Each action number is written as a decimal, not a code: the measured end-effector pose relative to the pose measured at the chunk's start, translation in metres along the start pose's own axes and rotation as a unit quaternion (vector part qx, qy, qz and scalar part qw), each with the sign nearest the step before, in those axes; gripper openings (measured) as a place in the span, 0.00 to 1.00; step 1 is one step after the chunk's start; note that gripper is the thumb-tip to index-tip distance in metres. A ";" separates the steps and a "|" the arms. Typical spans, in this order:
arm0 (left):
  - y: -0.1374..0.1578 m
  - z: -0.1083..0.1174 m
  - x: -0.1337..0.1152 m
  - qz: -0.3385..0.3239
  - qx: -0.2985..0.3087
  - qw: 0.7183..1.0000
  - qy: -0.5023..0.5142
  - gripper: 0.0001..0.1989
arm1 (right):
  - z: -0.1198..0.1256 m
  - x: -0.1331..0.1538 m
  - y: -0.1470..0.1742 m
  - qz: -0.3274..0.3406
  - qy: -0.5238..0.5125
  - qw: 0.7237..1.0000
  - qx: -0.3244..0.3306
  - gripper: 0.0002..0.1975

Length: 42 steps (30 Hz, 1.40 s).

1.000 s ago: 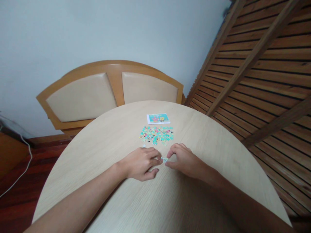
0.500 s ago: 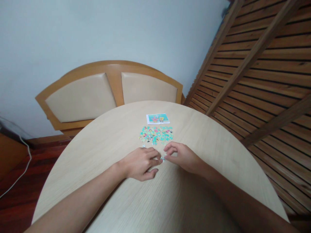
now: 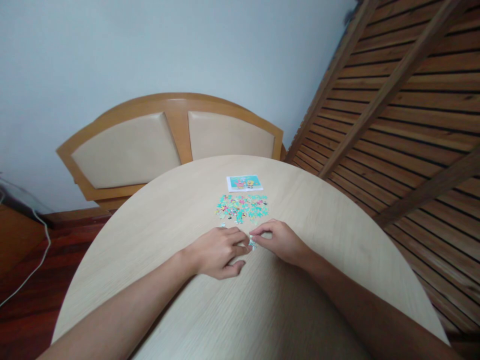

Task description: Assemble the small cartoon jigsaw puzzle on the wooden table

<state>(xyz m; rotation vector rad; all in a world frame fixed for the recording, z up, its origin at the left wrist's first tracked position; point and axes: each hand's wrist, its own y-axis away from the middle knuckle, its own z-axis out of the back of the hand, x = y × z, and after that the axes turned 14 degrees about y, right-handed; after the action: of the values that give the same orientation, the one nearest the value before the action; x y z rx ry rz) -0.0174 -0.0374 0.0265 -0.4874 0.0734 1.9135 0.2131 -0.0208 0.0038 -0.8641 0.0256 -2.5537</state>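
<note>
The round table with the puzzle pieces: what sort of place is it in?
Probably a room in someone's home, possibly a bedroom. Beyond the table is what looks like a padded headboard, and dark reddish floorboards show at the lower left.

- No word, number, brand or sign is legible from where I stand.
- Card [image 3: 245, 183]: it carries a turquoise print with a pink figure and a yellow one; pale marks run along the upper part, too small and blurred for me to tell whether they are letters.
- Pieces [image 3: 242, 207]: I see scraps of turquoise, pink and yellow print on them, too tiny to make out any lettering.
- Cluster [image 3: 253, 245]: its pale and bluish-green print is blurred, and I cannot read anything on it.
</note>
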 end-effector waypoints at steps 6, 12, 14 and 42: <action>0.000 0.000 0.000 -0.003 -0.007 1.000 0.001 0.16 | -0.001 -0.002 -0.002 0.006 0.007 1.000 -0.013 0.06; 0.001 0.000 0.000 -0.004 -0.012 1.000 0.005 0.15 | -0.004 -0.005 -0.004 0.038 0.061 0.997 -0.039 0.04; 0.000 0.000 0.000 -0.003 -0.010 1.000 0.004 0.15 | -0.004 -0.005 -0.004 0.043 0.072 0.996 -0.039 0.04; 0.001 -0.002 0.006 0.036 -0.056 0.997 -0.035 0.11 | 0.004 -0.005 -0.001 -0.044 -0.035 0.998 0.003 0.08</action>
<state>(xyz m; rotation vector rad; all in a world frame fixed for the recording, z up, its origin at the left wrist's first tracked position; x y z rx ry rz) -0.0192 -0.0335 0.0223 -0.4974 -0.0631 2.0105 0.2184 -0.0173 0.0043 -0.9719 -0.0436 -2.6011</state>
